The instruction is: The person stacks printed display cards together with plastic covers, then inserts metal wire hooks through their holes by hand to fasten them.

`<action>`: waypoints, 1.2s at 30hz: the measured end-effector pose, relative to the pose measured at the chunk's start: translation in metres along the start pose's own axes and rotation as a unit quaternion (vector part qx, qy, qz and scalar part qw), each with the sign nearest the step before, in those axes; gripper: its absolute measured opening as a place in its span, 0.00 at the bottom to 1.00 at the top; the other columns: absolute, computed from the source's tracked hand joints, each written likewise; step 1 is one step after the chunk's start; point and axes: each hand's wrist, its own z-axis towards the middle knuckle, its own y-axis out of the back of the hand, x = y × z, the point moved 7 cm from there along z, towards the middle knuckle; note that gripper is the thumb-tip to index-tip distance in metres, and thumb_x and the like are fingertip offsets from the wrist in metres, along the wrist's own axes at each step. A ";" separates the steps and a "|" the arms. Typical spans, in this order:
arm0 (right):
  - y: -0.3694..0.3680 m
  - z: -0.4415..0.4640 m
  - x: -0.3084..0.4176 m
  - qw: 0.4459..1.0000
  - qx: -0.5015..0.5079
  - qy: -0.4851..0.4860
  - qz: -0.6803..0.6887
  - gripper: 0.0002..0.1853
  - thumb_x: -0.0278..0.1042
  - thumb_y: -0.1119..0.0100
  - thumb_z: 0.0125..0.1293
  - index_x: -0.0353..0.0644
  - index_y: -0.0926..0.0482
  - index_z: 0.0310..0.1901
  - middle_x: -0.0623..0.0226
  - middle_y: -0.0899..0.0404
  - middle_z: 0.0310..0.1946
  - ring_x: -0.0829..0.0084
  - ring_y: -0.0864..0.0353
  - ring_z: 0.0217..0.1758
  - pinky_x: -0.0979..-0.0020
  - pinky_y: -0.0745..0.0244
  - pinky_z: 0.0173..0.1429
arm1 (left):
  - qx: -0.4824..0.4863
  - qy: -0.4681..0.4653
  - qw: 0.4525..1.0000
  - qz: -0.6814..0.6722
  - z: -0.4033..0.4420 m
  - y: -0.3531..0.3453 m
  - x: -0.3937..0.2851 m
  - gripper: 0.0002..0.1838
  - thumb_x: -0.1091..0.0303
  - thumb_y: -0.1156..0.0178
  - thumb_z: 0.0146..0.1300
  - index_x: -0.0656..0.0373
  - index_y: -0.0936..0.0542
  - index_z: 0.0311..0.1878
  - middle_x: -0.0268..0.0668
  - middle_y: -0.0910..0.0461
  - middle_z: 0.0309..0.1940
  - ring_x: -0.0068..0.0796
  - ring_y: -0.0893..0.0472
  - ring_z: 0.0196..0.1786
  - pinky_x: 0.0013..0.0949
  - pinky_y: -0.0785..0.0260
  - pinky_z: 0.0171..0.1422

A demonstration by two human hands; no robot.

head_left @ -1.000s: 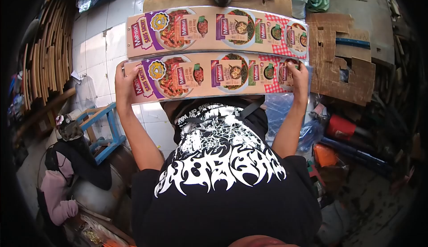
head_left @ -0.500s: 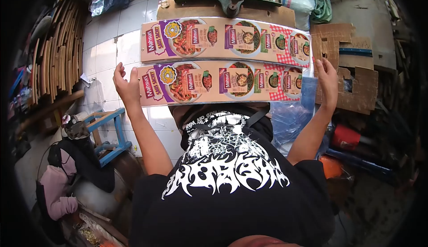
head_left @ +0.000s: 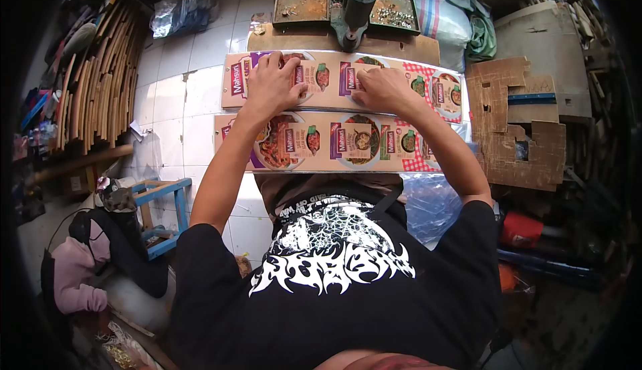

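Left hand [head_left: 275, 84] spread on far printed strip [head_left: 338, 81], right hand [head_left: 390, 90] apart from it on same strip, fingers curled, grip cannot be told; near printed strip [head_left: 321, 144] lies bodyward of both hands.

Far Mahsuri strip [head_left: 332, 77] | near Mahsuri strip [head_left: 326, 144] | tan, flat, parallel

Beyond the far printed strip [head_left: 328, 79], a dark metal column [head_left: 360, 8] blocks forward passage. Leftward, a hand can pass above tiled floor [head_left: 164, 129], short of stacked boards [head_left: 105, 79].
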 end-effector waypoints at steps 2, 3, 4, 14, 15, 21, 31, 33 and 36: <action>-0.003 0.003 -0.010 0.998 0.017 0.009 0.064 0.17 0.49 0.41 0.62 0.41 0.19 0.36 0.54 0.16 0.34 0.53 0.16 0.42 0.54 0.24 0.45 | 0.012 -0.002 1.000 0.003 -0.001 -0.003 0.002 0.30 0.49 0.33 0.58 0.50 0.24 0.62 0.45 0.28 0.59 0.46 0.30 0.64 0.46 0.32 0.64; -0.006 0.004 -0.017 0.998 0.014 0.010 0.060 0.17 0.49 0.41 0.62 0.41 0.19 0.36 0.54 0.16 0.34 0.53 0.16 0.42 0.54 0.24 0.45 | 0.015 -0.013 1.000 0.020 -0.002 -0.004 0.001 0.31 0.48 0.34 0.58 0.50 0.25 0.62 0.45 0.28 0.58 0.47 0.29 0.63 0.47 0.32 0.64; -0.008 0.004 -0.022 0.994 -0.013 0.024 0.105 0.17 0.48 0.40 0.62 0.41 0.20 0.35 0.55 0.16 0.33 0.54 0.16 0.41 0.54 0.25 0.45 | 0.019 -0.024 0.999 0.037 -0.001 -0.004 0.001 0.31 0.48 0.34 0.58 0.50 0.26 0.63 0.46 0.28 0.57 0.48 0.29 0.63 0.47 0.32 0.63; -0.007 -0.005 -0.032 0.966 -0.143 -0.004 0.218 0.12 0.42 0.36 0.62 0.40 0.18 0.34 0.58 0.16 0.29 0.56 0.16 0.36 0.59 0.24 0.42 | -0.041 0.031 0.996 -0.072 0.025 -0.001 0.019 0.19 0.54 0.37 0.62 0.54 0.20 0.52 0.42 0.24 0.44 0.42 0.24 0.51 0.45 0.31 0.54; -0.004 -0.001 -0.035 0.966 -0.145 -0.003 0.217 0.12 0.42 0.36 0.62 0.40 0.18 0.34 0.58 0.16 0.29 0.56 0.16 0.36 0.59 0.24 0.42 | -0.120 0.047 0.989 -0.074 0.023 -0.002 0.021 0.17 0.54 0.36 0.61 0.53 0.19 0.48 0.41 0.24 0.43 0.41 0.24 0.50 0.44 0.33 0.53; 0.034 0.034 -0.113 0.909 -0.277 -0.049 0.308 0.09 0.33 0.34 0.63 0.36 0.15 0.41 0.60 0.15 0.29 0.75 0.16 0.31 0.71 0.23 0.38 | -0.214 0.047 0.973 -0.069 0.018 -0.012 0.019 0.15 0.55 0.35 0.59 0.52 0.18 0.44 0.38 0.25 0.44 0.39 0.27 0.51 0.43 0.38 0.56; 0.055 0.029 -0.126 0.882 -0.322 -0.164 0.302 0.14 0.41 0.36 0.64 0.41 0.14 0.45 0.58 0.15 0.38 0.62 0.15 0.41 0.63 0.23 0.51 | -0.215 0.071 0.970 -0.093 0.022 -0.010 0.029 0.14 0.57 0.36 0.58 0.52 0.18 0.44 0.39 0.25 0.44 0.40 0.28 0.52 0.44 0.38 0.56; 0.040 0.000 -0.140 0.874 -0.376 -0.194 0.237 0.18 0.43 0.35 0.64 0.39 0.16 0.50 0.55 0.16 0.43 0.65 0.16 0.47 0.66 0.24 0.53 | -0.205 0.075 0.967 -0.135 0.019 -0.014 0.032 0.12 0.60 0.36 0.57 0.53 0.18 0.43 0.40 0.25 0.44 0.41 0.27 0.52 0.44 0.38 0.56; 0.013 -0.058 -0.155 0.837 -0.373 -0.342 0.207 0.21 0.45 0.35 0.63 0.40 0.18 0.53 0.51 0.21 0.53 0.53 0.24 0.58 0.58 0.31 0.64 | -0.209 0.089 0.952 -0.204 0.017 -0.020 0.047 0.12 0.67 0.38 0.55 0.55 0.17 0.44 0.41 0.25 0.46 0.43 0.26 0.52 0.44 0.35 0.58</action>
